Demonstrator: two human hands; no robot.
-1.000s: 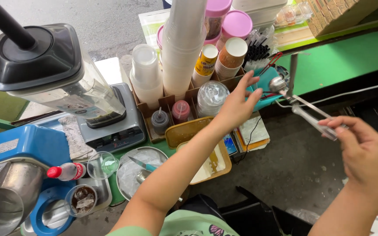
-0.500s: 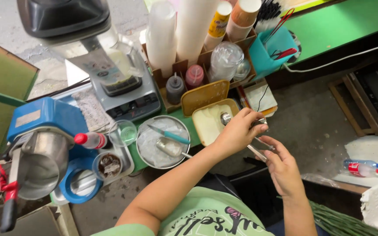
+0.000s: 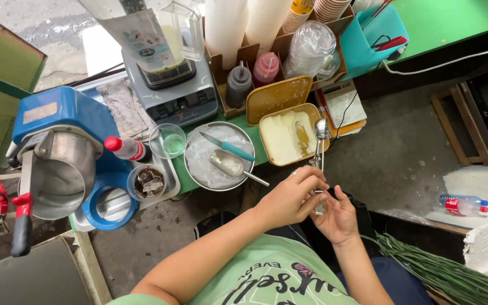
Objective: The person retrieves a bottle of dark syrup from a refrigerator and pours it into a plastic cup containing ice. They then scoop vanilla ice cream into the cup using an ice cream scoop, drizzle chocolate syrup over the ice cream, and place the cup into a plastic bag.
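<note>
A metal scoop with a long sprung handle is held upright in front of my body. My left hand is closed around the handle from the left. From below, my right hand cups the handle's lower end with its fingers on it. The scoop's round head hangs over the near right edge of a yellow rectangular tub of pale cream-coloured food. The tub's yellow lid leans behind it.
A round metal bowl holds a teal-handled knife and a small scoop. Left of it stand a glass, a red-capped bottle, a blue ice shaver and a blender. Squeeze bottles and cup stacks are behind. Green leaves lie at right.
Both hands have come from the teal holder at the back down toward my body, bringing the metal scoop with them. The view has tilted down.
</note>
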